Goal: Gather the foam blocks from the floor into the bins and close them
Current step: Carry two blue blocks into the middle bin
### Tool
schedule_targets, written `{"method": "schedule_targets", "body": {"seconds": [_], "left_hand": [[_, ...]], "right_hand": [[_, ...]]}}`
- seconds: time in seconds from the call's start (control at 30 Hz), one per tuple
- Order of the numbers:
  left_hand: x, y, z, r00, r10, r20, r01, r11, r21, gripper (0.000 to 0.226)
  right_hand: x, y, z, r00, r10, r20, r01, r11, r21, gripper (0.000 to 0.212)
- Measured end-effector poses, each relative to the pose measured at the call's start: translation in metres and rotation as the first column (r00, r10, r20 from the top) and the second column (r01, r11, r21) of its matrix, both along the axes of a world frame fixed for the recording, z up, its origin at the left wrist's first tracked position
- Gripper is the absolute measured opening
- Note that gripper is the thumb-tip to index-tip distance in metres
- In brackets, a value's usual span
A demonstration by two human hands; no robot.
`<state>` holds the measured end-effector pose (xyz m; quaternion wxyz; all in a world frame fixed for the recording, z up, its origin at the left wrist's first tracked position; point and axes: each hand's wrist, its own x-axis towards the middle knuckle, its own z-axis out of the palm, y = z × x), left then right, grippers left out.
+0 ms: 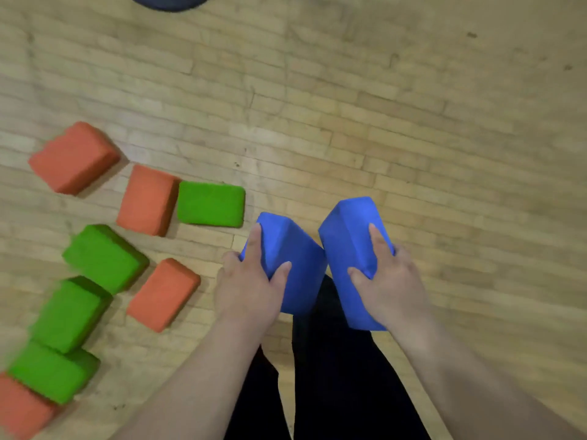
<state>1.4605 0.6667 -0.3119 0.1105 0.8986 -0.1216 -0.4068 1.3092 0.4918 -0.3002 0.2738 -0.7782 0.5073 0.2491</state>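
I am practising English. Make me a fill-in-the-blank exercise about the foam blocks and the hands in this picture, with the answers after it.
1. The left-hand block, gripped by the left hand, and the right-hand block, gripped by the right hand, are both ____.
2. On the floor lie ____ green blocks.
3. The green block nearest the left hand lies beside a neighbouring block coloured ____.

Missing words: blue; four; orange.

Blue foam blocks point(295, 249), orange blocks point(147, 200), green blocks point(210, 203), tan plank floor point(381, 106), black trousers point(333, 376).
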Motion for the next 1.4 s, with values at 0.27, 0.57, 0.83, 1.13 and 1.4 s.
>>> {"method": "schedule_targets", "body": {"seconds": [0.27, 0.57, 0.83, 1.13, 1.4], "left_hand": [[-0.031, -0.040, 0.177, 0.663, -0.723, 0.193, 0.748, 0.652, -0.128, 0.084], [-0.131, -0.072, 0.289, 0.247, -0.900, 0.358, 0.963, 0.189, -0.190, 0.082], [-0.291, -0.122, 0.335, 0.056, -0.907, 0.417, 0.943, -0.089, -0.320, 0.081], [-0.506, -0.172, 0.363, 0.055, -0.895, 0.443, 0.886, -0.161, -0.435, 0.080], [-0.621, -0.254, 0.378, 0.074, -0.890, 0.451, 0.858, -0.173, -0.483, 0.080]], "right_hand": [[-0.129, 0.088, 0.169, 0.881, -0.460, 0.110, 0.471, 0.876, -0.104, 0.084], [-0.237, 0.171, 0.274, 0.540, -0.756, 0.370, 0.841, 0.507, -0.191, 0.085], [-0.372, 0.197, 0.317, 0.331, -0.836, 0.437, 0.938, 0.242, -0.247, 0.081], [-0.572, 0.187, 0.342, 0.295, -0.850, 0.437, 0.938, 0.171, -0.302, 0.080], [-0.687, 0.115, 0.363, 0.259, -0.833, 0.490, 0.950, 0.128, -0.284, 0.080]]}}
